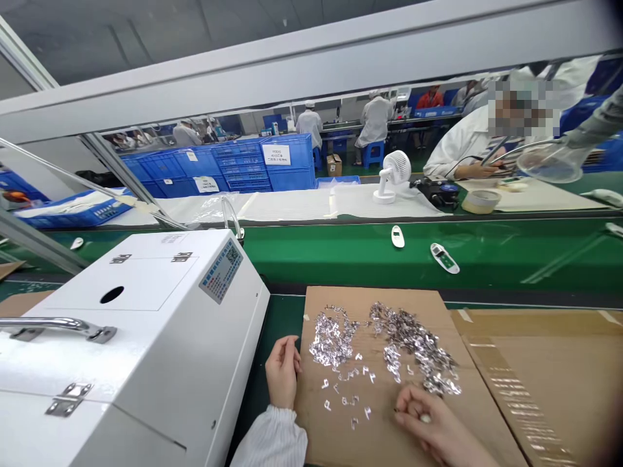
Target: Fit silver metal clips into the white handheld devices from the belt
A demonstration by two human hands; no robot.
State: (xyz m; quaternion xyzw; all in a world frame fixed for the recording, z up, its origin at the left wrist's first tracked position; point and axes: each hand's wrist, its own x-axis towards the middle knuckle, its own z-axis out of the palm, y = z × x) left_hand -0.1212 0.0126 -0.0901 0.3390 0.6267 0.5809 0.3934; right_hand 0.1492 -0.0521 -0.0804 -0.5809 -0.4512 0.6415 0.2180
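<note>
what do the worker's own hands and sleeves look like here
Both hands are bare, with no gloves and no rings or watch in view. The left hand comes out of a white, finely striped sleeve gathered at the cuff. The right hand shows only a bare wrist; no sleeve of it is in frame.

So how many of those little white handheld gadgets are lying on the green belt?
2: one small white plastic gadget mid-belt, one with a green face right of it. Others may lie beyond view.

Clips (418,344): shiny thin metal. Sheet (374,441) under them: matt brown cardboard. Machine housing (160,350): glossy white painted metal, chrome handle (53,324).
</note>
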